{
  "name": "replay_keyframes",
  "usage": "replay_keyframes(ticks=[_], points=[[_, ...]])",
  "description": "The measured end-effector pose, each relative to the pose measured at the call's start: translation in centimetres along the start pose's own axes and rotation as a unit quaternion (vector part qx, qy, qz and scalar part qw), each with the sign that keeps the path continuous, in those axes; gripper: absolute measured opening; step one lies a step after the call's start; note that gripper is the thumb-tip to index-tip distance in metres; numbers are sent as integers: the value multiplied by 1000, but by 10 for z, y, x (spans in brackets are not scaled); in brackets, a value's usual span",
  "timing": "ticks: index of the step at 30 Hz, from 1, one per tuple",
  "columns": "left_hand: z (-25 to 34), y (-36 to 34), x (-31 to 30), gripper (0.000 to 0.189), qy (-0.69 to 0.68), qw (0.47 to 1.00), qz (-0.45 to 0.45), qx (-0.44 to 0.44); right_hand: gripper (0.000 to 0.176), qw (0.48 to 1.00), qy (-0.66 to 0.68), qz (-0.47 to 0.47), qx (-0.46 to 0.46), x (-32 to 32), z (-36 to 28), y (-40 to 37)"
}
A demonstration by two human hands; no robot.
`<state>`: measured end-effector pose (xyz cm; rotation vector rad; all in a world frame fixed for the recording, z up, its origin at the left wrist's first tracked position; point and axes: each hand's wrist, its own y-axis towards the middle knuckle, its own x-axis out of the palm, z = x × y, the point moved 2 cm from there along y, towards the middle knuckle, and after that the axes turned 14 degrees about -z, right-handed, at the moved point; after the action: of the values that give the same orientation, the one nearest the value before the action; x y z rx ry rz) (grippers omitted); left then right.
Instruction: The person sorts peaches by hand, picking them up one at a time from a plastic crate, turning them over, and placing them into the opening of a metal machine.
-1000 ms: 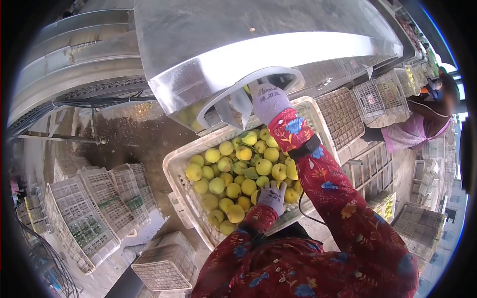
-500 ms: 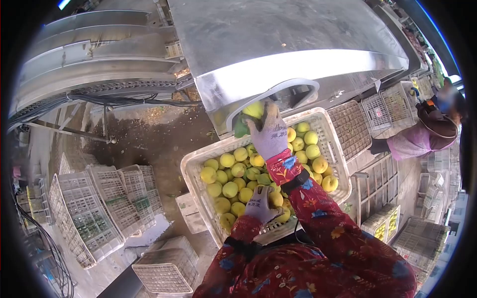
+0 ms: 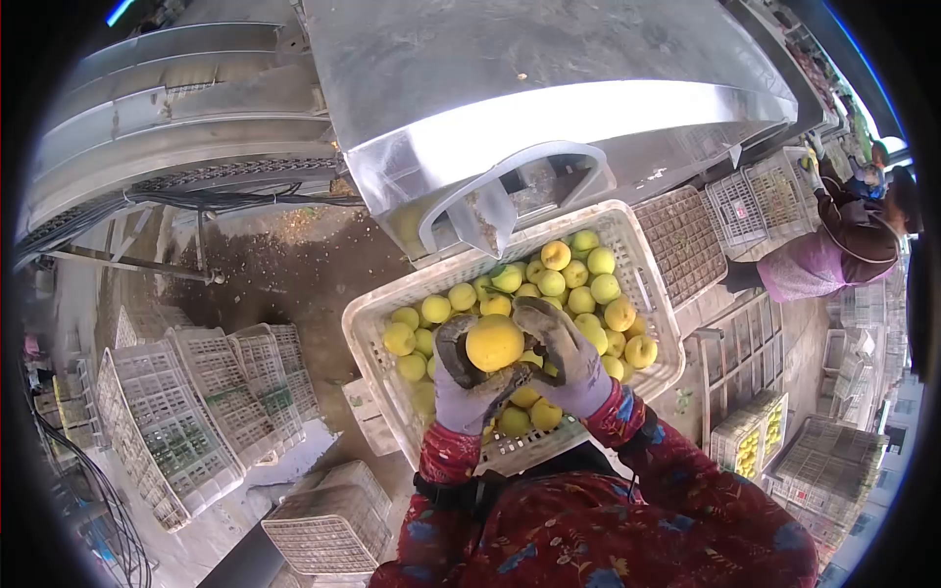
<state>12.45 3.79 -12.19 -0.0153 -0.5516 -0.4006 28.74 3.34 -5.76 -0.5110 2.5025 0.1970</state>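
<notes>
My left hand [image 3: 457, 377], in a lilac glove with a dark, dirty palm, is closed around a yellow peach [image 3: 495, 343] above the crate. Close on the peach's right side is my right hand [image 3: 569, 358], gloved alike, its fingers curved and apart from the thumb. Whether its fingertips touch the peach is hard to tell. Beneath both hands, a pale plastic crate [image 3: 668, 345] holds many yellow-green peaches [image 3: 605, 287], some with leaves. The hands hide part of the fruit. A metal chute opening [image 3: 490, 211] with a curved rim stands just beyond the crate.
A large metal machine housing [image 3: 549, 49] rises ahead. Stacked crates [image 3: 176, 421] stand at left, with another crate [image 3: 328, 519] at lower left. More crates [image 3: 681, 245] line the right, one holding yellow fruit [image 3: 750, 451]. A co-worker [image 3: 833, 245] stands at far right.
My right hand has come back from the chute opening, without the leafy green-yellow peach it held there. My left hand has risen from the crate with a yellow peach.
</notes>
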Motion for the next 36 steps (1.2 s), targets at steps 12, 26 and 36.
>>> replay_keyframes(ticks=[12, 26, 36], points=[[10, 24, 7, 52, -119, 989, 76, 37, 81, 979, -136, 150, 4, 0, -15, 21], [42, 59, -23, 65, -93, 994, 45, -17, 67, 961, -183, 208, 18, -19, 11, 83], [-112, -19, 24, 75, 544, 616, -388, -418, 44, 967, -254, 15, 32, -39, 59, 81]])
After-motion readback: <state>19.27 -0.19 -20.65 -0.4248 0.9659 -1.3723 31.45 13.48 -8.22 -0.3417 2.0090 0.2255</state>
